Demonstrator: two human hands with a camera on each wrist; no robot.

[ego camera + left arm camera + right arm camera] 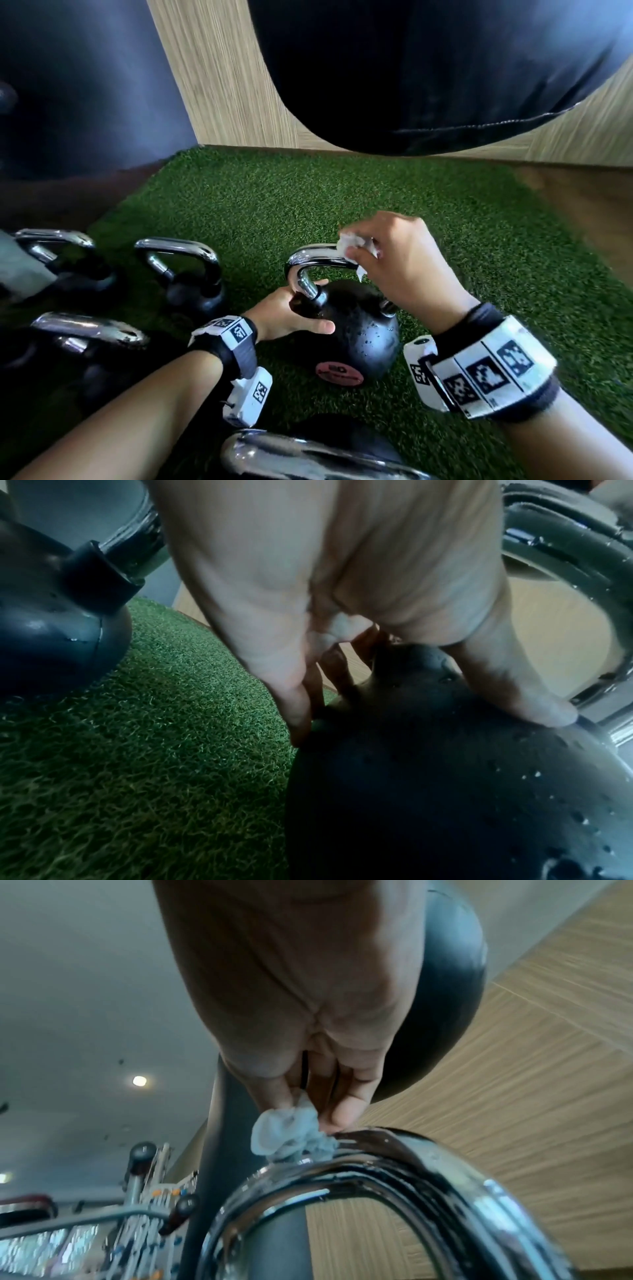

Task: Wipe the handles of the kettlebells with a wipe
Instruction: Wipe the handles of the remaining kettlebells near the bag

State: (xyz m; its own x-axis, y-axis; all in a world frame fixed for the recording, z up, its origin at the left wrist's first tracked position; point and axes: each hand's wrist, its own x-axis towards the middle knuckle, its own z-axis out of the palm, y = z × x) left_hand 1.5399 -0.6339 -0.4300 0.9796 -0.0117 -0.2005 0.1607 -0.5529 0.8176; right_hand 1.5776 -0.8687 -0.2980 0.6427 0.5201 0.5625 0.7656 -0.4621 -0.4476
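Observation:
A black kettlebell (pixel 356 329) with a chrome handle (pixel 315 260) stands on green turf in the middle of the head view. My right hand (pixel 390 263) pinches a crumpled white wipe (pixel 352 243) and presses it on the top right bend of that handle. In the right wrist view the wipe (pixel 291 1137) sits bunched between thumb and fingers on the wet chrome handle (pixel 411 1164). My left hand (pixel 277 317) rests on the ball by the left handle base, thumb on the near side and fingers on the far side. The left wrist view shows those straight fingers (pixel 294 696) on the ball (pixel 445 777).
Several more chrome-handled kettlebells stand close by: one to the left (pixel 191 274), two at the far left (pixel 61 260) (pixel 89 335), one near the bottom edge (pixel 308 455). A large dark hanging bag (pixel 428 68) and a wooden wall (pixel 222 85) lie behind the turf (pixel 308 198).

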